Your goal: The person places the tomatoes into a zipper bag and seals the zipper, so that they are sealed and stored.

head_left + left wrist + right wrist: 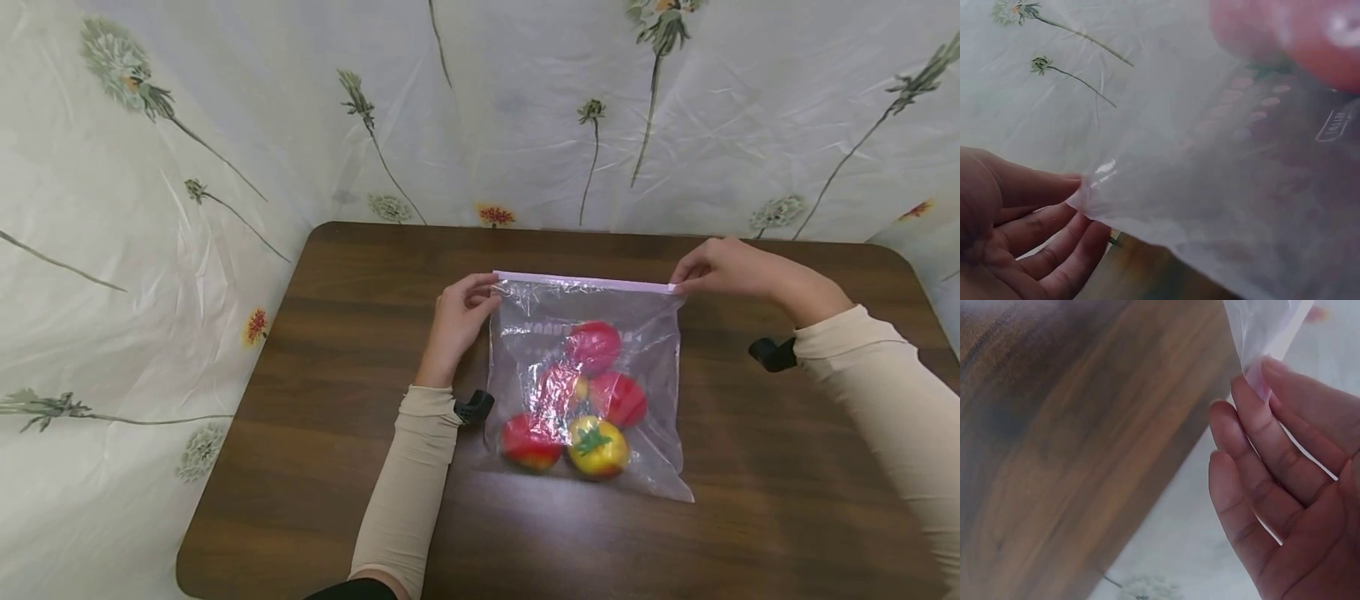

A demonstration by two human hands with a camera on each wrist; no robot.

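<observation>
A clear zip bag [660, 433] with a pink-lilac top strip [585, 282] hangs or lies over the table, several red and yellow toy fruits inside it. One of them, a yellow fruit with a green leaf mark [597, 447], sits at the bag's bottom. My left hand [461, 321] pinches the top left corner between thumb and fingers, also plain in the left wrist view. At the opposite top corner, my right hand [731, 271] pinches the strip's end; the right wrist view shows thumb and forefinger [1254, 400] on it.
Beneath the bag is a dark brown wooden table [337, 467] with rounded corners. Behind it and to the left hangs a pale floral sheet [487, 108]. Black wrist-camera mounts [474, 407] stick out from both sleeves.
</observation>
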